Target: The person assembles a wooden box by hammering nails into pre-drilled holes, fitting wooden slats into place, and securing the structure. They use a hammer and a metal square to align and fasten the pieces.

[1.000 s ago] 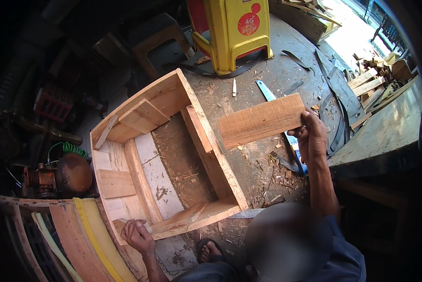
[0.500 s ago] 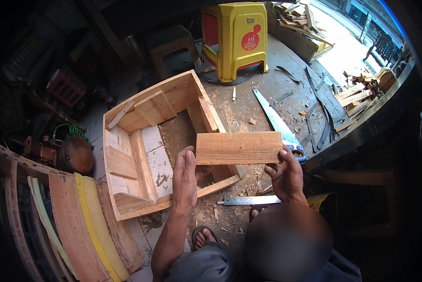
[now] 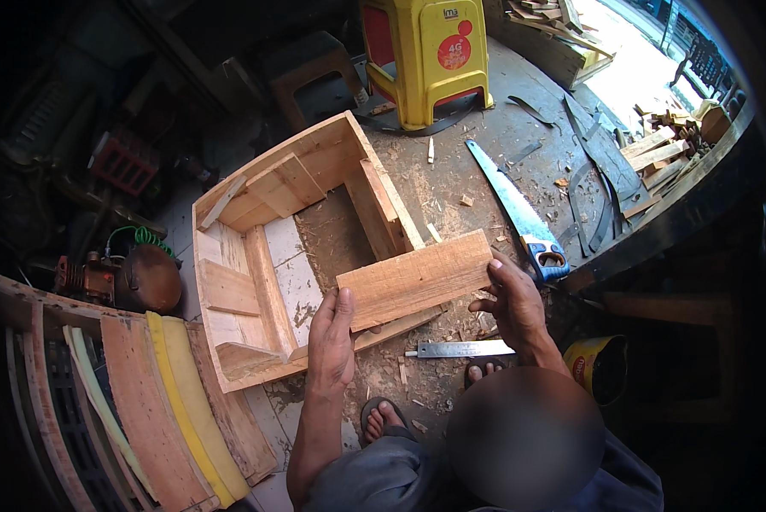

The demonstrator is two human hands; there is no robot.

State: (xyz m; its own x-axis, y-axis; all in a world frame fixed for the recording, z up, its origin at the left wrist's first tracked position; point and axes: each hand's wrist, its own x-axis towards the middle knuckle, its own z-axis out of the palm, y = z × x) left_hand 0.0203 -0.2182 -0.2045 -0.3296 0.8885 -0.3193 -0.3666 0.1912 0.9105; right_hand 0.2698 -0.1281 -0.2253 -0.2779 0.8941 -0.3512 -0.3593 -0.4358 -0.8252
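Note:
A short, flat wooden board [image 3: 417, 278] is held up in front of me, its right end tilted higher than its left. My left hand [image 3: 332, 334] grips the lower left corner, thumb on the face and fingers behind. At the right end, my right hand [image 3: 518, 300] pinches the edge with the thumb; some of its fingers are hidden behind the board. Behind and left of the board, a wooden frame [image 3: 221, 294] with inner blocks rests on the floor, and the board covers part of its near right corner.
A hand saw [image 3: 511, 205] with a blue handle lies right of the frame. Near my feet is a metal ruler [image 3: 464, 349]. A yellow stool [image 3: 430, 68] stands at the back, a compressor [image 3: 118, 277] at left. Wood pieces [image 3: 664, 154] are piled at right.
The board has turned from nearly level to slanted, its left end lower. My left hand has moved slightly down and left with it. The view has shifted a little.

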